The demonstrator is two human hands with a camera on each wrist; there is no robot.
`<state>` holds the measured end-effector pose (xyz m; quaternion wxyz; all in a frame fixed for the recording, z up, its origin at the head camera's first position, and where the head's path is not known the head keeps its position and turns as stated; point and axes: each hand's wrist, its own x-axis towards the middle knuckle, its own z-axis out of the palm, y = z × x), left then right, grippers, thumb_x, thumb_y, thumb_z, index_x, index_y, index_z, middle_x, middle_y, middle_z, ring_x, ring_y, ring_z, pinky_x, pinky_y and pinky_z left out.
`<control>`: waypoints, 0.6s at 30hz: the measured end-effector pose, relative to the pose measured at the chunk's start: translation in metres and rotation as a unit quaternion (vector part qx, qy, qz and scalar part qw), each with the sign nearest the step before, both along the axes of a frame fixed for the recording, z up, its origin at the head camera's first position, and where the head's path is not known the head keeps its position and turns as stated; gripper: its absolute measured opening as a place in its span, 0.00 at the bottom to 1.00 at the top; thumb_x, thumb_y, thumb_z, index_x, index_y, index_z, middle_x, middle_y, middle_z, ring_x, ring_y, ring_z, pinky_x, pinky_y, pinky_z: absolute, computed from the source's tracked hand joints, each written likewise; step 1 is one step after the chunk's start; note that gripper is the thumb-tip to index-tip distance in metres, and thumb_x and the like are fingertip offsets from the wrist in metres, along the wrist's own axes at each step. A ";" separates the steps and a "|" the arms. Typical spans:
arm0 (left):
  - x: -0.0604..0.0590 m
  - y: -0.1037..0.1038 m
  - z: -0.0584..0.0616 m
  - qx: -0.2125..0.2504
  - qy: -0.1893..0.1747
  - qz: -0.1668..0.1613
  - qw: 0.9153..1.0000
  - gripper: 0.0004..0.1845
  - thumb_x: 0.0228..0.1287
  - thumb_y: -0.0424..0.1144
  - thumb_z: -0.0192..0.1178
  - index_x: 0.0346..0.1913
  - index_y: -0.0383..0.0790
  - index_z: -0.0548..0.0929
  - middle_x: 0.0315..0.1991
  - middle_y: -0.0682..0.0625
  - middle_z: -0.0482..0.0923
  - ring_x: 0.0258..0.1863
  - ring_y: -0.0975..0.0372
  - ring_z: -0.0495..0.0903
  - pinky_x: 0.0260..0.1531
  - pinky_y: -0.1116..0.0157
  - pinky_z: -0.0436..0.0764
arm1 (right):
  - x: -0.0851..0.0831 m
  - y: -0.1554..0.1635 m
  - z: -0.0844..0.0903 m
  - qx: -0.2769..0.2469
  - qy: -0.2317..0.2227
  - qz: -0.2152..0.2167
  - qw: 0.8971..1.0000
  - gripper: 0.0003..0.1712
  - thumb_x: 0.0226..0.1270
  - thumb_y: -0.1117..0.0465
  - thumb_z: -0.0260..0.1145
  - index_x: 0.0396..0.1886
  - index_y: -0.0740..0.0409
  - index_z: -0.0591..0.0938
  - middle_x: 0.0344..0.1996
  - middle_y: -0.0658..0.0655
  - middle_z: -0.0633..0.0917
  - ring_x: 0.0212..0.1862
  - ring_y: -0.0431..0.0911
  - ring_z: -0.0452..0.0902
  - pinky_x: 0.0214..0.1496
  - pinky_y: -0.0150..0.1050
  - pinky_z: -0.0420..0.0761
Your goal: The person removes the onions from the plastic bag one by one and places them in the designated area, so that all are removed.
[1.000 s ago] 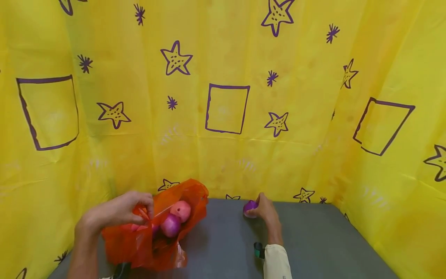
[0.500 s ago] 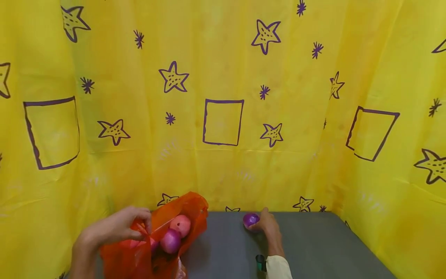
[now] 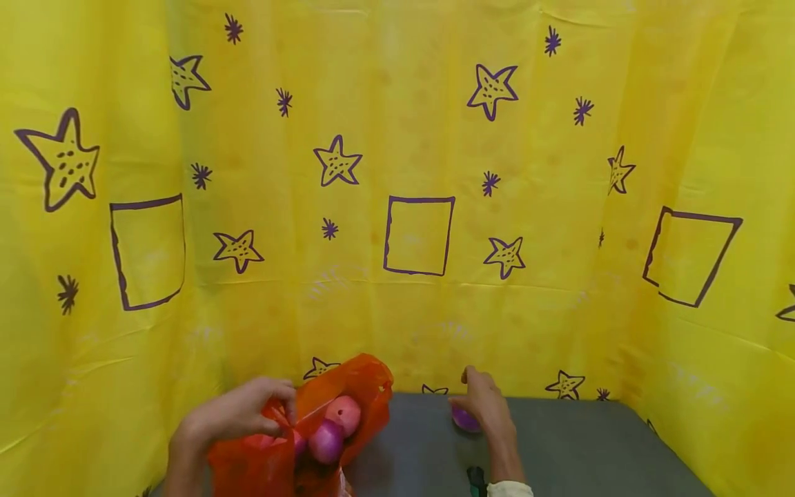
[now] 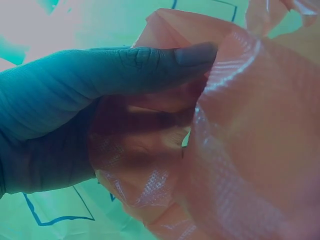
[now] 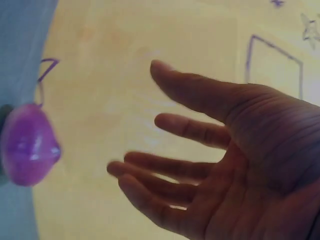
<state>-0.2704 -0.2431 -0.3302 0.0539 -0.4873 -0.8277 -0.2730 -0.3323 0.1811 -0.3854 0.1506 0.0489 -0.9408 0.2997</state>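
Two hands: left hand (image 3: 239,414) pinches orange bag (image 3: 348,386); right hand (image 3: 487,407) open near purple ball (image 3: 462,419)

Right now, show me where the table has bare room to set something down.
Bare grey table lies right of the right hand and purple onion; a narrower strip separates them from the orange bag. It is crowded at the bag, gripped by the left hand.

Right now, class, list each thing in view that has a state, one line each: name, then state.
orange plastic bag: mouth held open, pinched by left hand.
pink and purple balls: inside the bag.
purple ball: on grey table, ungripped.
right hand: fingers spread, holding nothing.
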 end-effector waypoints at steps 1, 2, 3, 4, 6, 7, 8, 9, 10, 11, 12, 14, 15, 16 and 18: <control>0.000 0.000 0.000 -0.001 -0.007 0.003 1.000 0.10 0.56 0.26 0.71 0.35 0.44 0.84 0.34 0.52 0.81 0.39 0.74 0.82 0.36 0.69 0.84 | 0.002 -0.003 0.002 0.001 0.008 0.005 1.000 0.25 0.56 0.58 0.82 0.44 0.65 0.78 0.41 0.64 0.87 0.40 0.54 0.83 0.42 0.52 0.84; 0.001 0.000 0.000 -0.002 -0.016 0.005 1.000 0.10 0.57 0.26 0.71 0.35 0.44 0.84 0.34 0.52 0.81 0.39 0.74 0.82 0.36 0.69 0.85 | 0.005 -0.005 0.005 0.000 0.014 0.011 1.000 0.25 0.57 0.57 0.81 0.44 0.65 0.79 0.42 0.64 0.87 0.40 0.54 0.83 0.42 0.51 0.84; 0.002 0.000 0.001 -0.003 -0.020 0.008 1.000 0.10 0.57 0.26 0.70 0.35 0.44 0.84 0.34 0.52 0.81 0.39 0.74 0.82 0.36 0.69 0.85 | 0.007 -0.008 0.007 -0.004 0.019 0.016 1.000 0.24 0.58 0.57 0.81 0.45 0.64 0.79 0.42 0.63 0.87 0.40 0.53 0.83 0.42 0.51 0.84; 0.002 0.000 0.001 -0.005 -0.022 0.010 1.000 0.10 0.57 0.26 0.70 0.35 0.44 0.84 0.34 0.52 0.81 0.39 0.74 0.82 0.36 0.69 0.85 | 0.010 -0.010 0.012 -0.011 0.025 0.023 0.999 0.24 0.59 0.56 0.80 0.45 0.64 0.79 0.41 0.62 0.87 0.39 0.52 0.83 0.42 0.51 0.84; 0.002 0.000 0.002 -0.005 -0.024 0.015 1.000 0.09 0.57 0.27 0.71 0.35 0.44 0.84 0.34 0.51 0.81 0.39 0.74 0.82 0.37 0.69 0.85 | 0.017 -0.015 0.022 -0.026 0.031 0.037 0.998 0.22 0.60 0.55 0.79 0.45 0.63 0.80 0.40 0.61 0.87 0.38 0.51 0.83 0.41 0.49 0.84; 0.003 -0.001 0.002 -0.004 -0.027 0.017 0.999 0.09 0.58 0.27 0.71 0.35 0.44 0.85 0.34 0.51 0.81 0.39 0.74 0.82 0.37 0.69 0.85 | 0.020 -0.018 0.026 -0.037 0.035 0.047 0.998 0.21 0.61 0.55 0.79 0.45 0.62 0.80 0.39 0.60 0.88 0.38 0.50 0.83 0.40 0.48 0.84; 0.003 -0.002 0.002 -0.005 -0.029 0.017 0.999 0.08 0.58 0.27 0.71 0.35 0.43 0.85 0.34 0.51 0.81 0.39 0.74 0.82 0.37 0.69 0.85 | 0.024 -0.021 0.030 -0.048 0.040 0.058 0.996 0.19 0.62 0.56 0.78 0.43 0.62 0.81 0.37 0.60 0.88 0.37 0.49 0.83 0.39 0.47 0.84; 0.003 -0.002 0.001 -0.005 -0.029 0.018 0.999 0.08 0.58 0.27 0.71 0.35 0.43 0.85 0.34 0.51 0.81 0.39 0.74 0.82 0.37 0.69 0.85 | 0.027 -0.025 0.033 -0.058 0.046 0.070 0.995 0.17 0.62 0.56 0.78 0.42 0.61 0.81 0.36 0.59 0.88 0.36 0.48 0.83 0.38 0.45 0.84; 0.003 -0.002 0.001 -0.006 -0.030 0.019 0.999 0.08 0.58 0.28 0.71 0.35 0.43 0.85 0.35 0.51 0.82 0.39 0.74 0.82 0.37 0.69 0.85 | 0.030 -0.029 0.037 -0.066 0.052 0.083 0.993 0.16 0.63 0.57 0.77 0.40 0.60 0.81 0.34 0.58 0.87 0.35 0.47 0.83 0.37 0.43 0.83; 0.003 -0.002 0.000 -0.005 -0.028 0.018 0.999 0.08 0.58 0.28 0.71 0.35 0.43 0.85 0.34 0.52 0.82 0.39 0.74 0.82 0.36 0.69 0.85 | 0.033 -0.033 0.039 -0.071 0.059 0.095 0.991 0.14 0.64 0.57 0.77 0.38 0.60 0.81 0.32 0.57 0.87 0.34 0.46 0.83 0.36 0.42 0.83; 0.003 -0.001 0.000 -0.005 -0.028 0.019 0.999 0.08 0.59 0.28 0.71 0.35 0.43 0.85 0.35 0.52 0.81 0.39 0.74 0.82 0.36 0.69 0.85 | 0.035 -0.038 0.041 -0.072 0.069 0.108 0.989 0.12 0.64 0.58 0.76 0.37 0.60 0.82 0.31 0.56 0.87 0.33 0.44 0.82 0.36 0.39 0.83; 0.002 0.000 0.000 -0.006 -0.024 0.017 1.000 0.08 0.58 0.27 0.71 0.35 0.43 0.85 0.35 0.52 0.81 0.39 0.74 0.82 0.36 0.69 0.85 | 0.038 -0.047 0.043 -0.067 0.088 0.137 0.984 0.10 0.66 0.58 0.75 0.35 0.58 0.82 0.29 0.53 0.86 0.32 0.41 0.80 0.34 0.35 0.81; 0.002 0.001 0.000 -0.006 -0.023 0.016 1.000 0.08 0.58 0.27 0.71 0.35 0.44 0.85 0.35 0.52 0.81 0.39 0.74 0.82 0.36 0.69 0.85 | 0.040 -0.053 0.043 -0.063 0.094 0.151 0.982 0.09 0.67 0.58 0.74 0.34 0.57 0.82 0.28 0.52 0.86 0.31 0.39 0.79 0.34 0.33 0.80; 0.001 0.002 0.001 -0.007 -0.023 0.014 1.000 0.09 0.58 0.27 0.71 0.35 0.44 0.84 0.35 0.52 0.81 0.39 0.74 0.82 0.36 0.69 0.85 | 0.041 -0.058 0.044 -0.061 0.101 0.166 0.979 0.08 0.68 0.59 0.74 0.34 0.57 0.83 0.28 0.51 0.86 0.31 0.38 0.78 0.34 0.32 0.79; 0.000 0.004 0.002 -0.010 -0.026 0.015 0.999 0.09 0.58 0.27 0.71 0.35 0.45 0.84 0.35 0.52 0.82 0.40 0.75 0.82 0.37 0.69 0.85 | 0.043 -0.070 0.045 -0.056 0.113 0.196 0.973 0.07 0.69 0.59 0.73 0.33 0.56 0.84 0.28 0.51 0.86 0.30 0.36 0.77 0.35 0.30 0.79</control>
